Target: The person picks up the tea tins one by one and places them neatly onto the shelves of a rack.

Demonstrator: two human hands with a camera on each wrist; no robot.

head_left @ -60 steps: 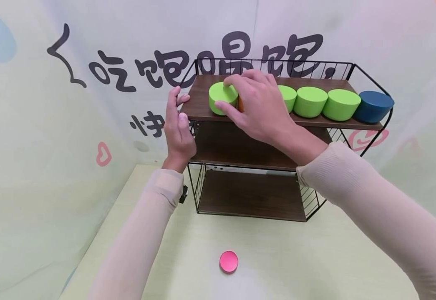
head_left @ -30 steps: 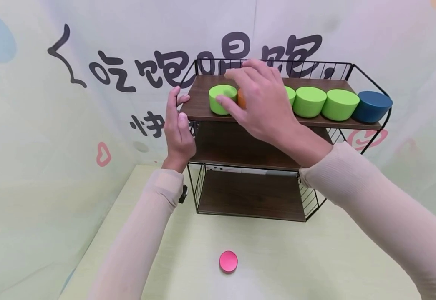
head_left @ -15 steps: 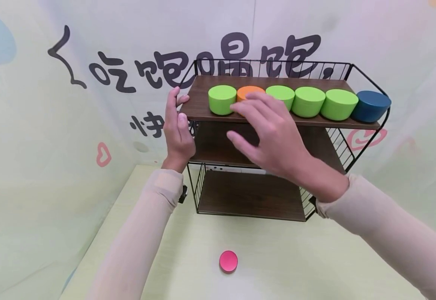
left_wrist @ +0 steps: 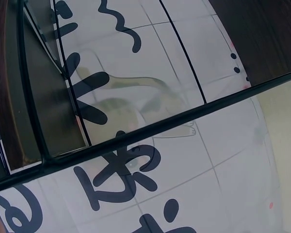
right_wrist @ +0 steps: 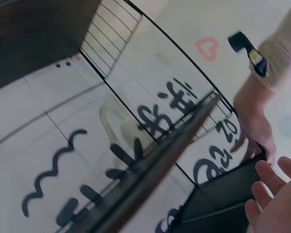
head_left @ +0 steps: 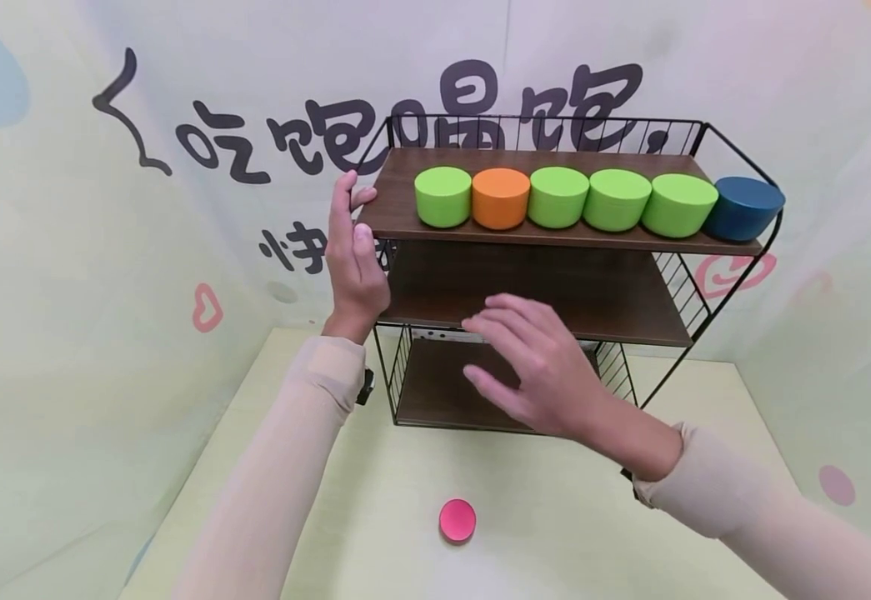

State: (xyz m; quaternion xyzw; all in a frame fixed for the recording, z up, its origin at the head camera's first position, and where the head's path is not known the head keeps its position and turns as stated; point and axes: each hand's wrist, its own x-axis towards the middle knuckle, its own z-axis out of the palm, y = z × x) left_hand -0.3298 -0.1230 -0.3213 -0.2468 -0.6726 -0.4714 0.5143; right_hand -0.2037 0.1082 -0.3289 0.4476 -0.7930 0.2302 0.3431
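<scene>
At the left end of a three-tier rack (head_left: 525, 240) with dark wood shelves and black wire sides, my left hand (head_left: 356, 271) holds the upper frame, fingers bent around its edge. The right wrist view also catches this left hand (right_wrist: 254, 126) at the frame. My right hand (head_left: 543, 367) hovers in front of the lower shelves with fingers loosely bent and nothing in them. Along the top shelf runs a row of tapered round tubs: a green tub (head_left: 443, 197) at left, an orange tub (head_left: 501, 200), more green tubs (head_left: 618, 202), and a dark blue tub (head_left: 744, 210) at right.
A pink round piece (head_left: 457, 522) lies on the pale table (head_left: 555, 517) in front of the rack. Behind stands a white printed backdrop (head_left: 270, 50) with large dark characters. The middle shelf (head_left: 435, 283) and bottom shelf (head_left: 435, 383) sit below the row.
My right hand has let go of the leftmost green tub and moved down and toward me, baring the orange tub. The left hand stays on the rack.
</scene>
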